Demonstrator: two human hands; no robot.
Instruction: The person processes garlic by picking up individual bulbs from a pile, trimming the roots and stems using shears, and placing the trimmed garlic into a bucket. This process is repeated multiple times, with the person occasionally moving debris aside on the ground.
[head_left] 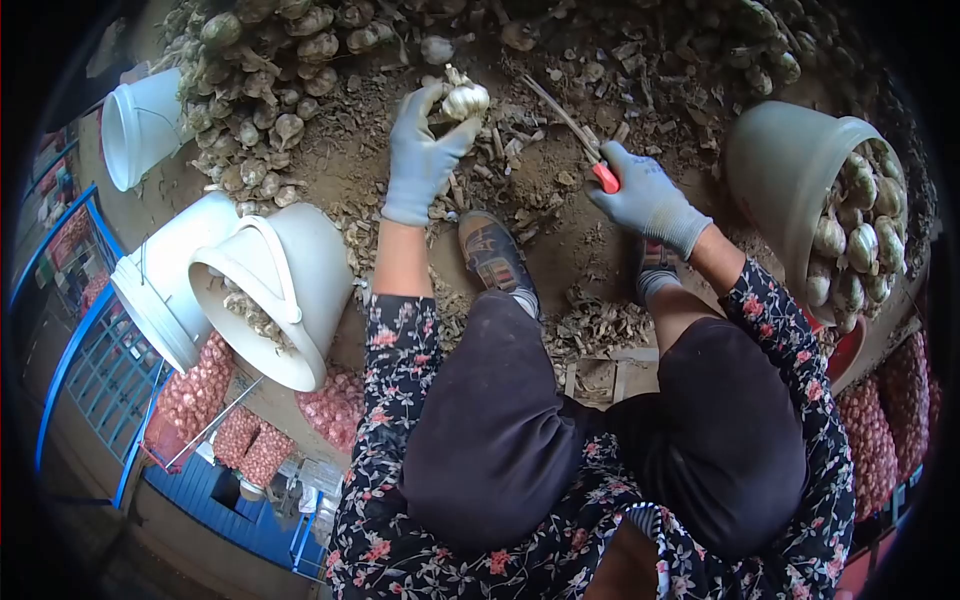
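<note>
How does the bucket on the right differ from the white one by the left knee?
The right bucket is greyish and packed with whole garlic bulbs; the white bucket holds only a small heap of pale scraps. The white bucket's handle shows across its mouth; none shows on the right bucket. Both lie tilted on the ground.

We sit on bare dirt ground; beside the white bucket lie garlic bulbs and dry husks.

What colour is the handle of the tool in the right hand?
Red: the handle shows at the right hand, clearest in the head view.
</note>
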